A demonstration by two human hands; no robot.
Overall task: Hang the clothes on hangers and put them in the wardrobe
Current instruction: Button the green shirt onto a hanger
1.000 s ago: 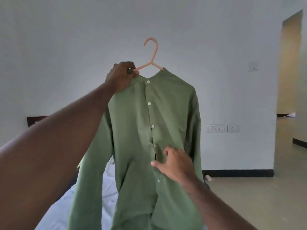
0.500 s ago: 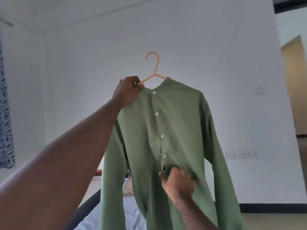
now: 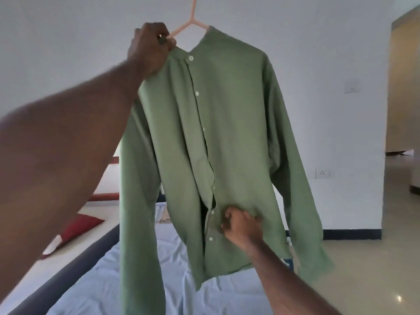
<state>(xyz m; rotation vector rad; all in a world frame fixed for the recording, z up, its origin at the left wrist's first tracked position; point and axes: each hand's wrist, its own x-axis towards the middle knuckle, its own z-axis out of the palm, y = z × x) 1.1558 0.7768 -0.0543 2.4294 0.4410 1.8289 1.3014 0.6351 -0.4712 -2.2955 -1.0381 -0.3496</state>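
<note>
A green long-sleeved shirt [image 3: 231, 123] hangs on a pink plastic hanger [image 3: 193, 21], held up in front of the white wall. The hanger's hook runs out of the top of the view. My left hand [image 3: 150, 46] grips the hanger's left arm together with the shirt's shoulder. My right hand [image 3: 241, 226] bunches the shirt's front fabric in a fist, low down beside the button placket. Both sleeves hang loose at the sides. No wardrobe is in view.
Below the shirt lies a bed with a pale blue sheet [image 3: 95, 285] and a dark frame edge [image 3: 68, 269]. A red cushion [image 3: 77, 228] lies at the left. A doorway [image 3: 402, 105] opens at the right onto a tiled floor [image 3: 372, 269]. Wall sockets [image 3: 322, 172] sit beside it.
The view has tilted down, so the bed now shows and the hanger's hook is cut off. My right hand went from touching the shirt front to clenching the fabric.
</note>
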